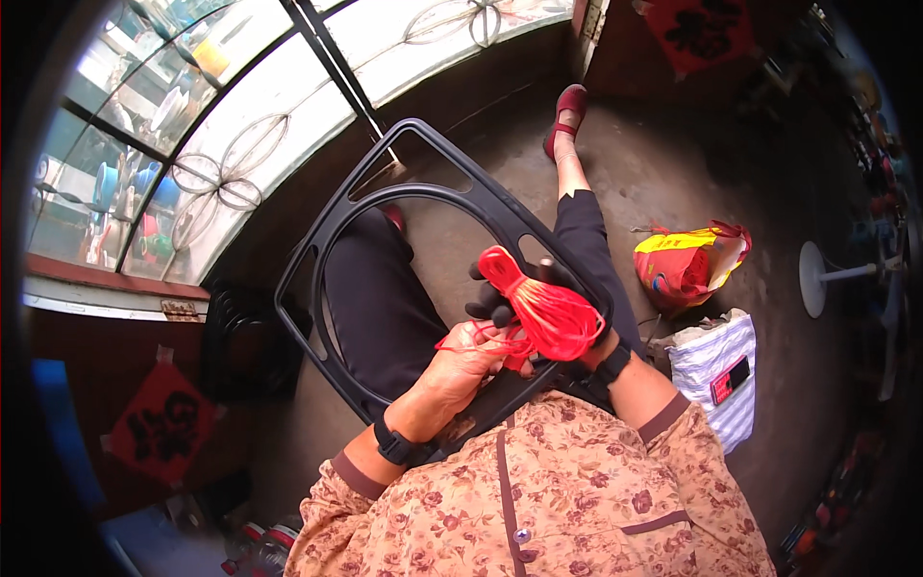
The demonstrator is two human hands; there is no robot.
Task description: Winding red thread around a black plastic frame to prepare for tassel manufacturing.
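1 glossy red-orange cord hank (558, 313) gripped by gloved R hand (492, 308); L hand (461, 363) pinches strands (514, 344); 1 blk plastic ringed frame (499, 210) @ 10 o'clock.

Bright window (288, 87), grey-brown floor (692, 173)

The grey-brown floor (654, 163) carries a red bag (681, 271) and (beside it) a white sack (700, 361).

Bags (678, 276) sit right of cord (560, 317) and frame (493, 205).
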